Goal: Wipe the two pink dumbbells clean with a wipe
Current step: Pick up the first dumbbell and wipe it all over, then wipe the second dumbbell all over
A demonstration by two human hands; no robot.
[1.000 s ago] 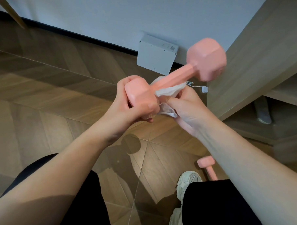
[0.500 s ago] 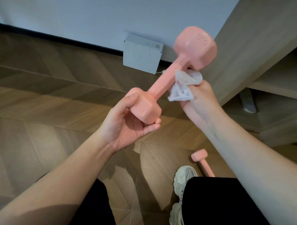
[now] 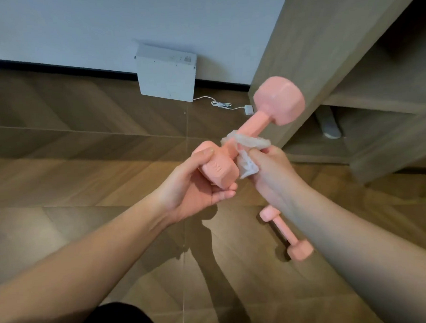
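Left hand (image 3: 196, 189) grips the near head of the dumbbell (image 3: 254, 123), thumb on top, fingers curled under it. Dumbbell is up in the air, tilted, far head higher and off to the right. Right hand (image 3: 268, 173) pinches a crumpled white wipe (image 3: 252, 142) against the dumbbell's handle, just past the near head. Wipe drapes over the handle and hangs down beside that head. Second dumbbell (image 3: 287, 233) lies on the wood floor (image 3: 85, 167) below the dumbbell, partly hidden by the right forearm. White box (image 3: 166, 75) leans on the wall beyond the dumbbell, thin cable (image 3: 223, 104) trailing from it. Wooden shelf (image 3: 324, 58) stands just behind the dumbbell's far head.
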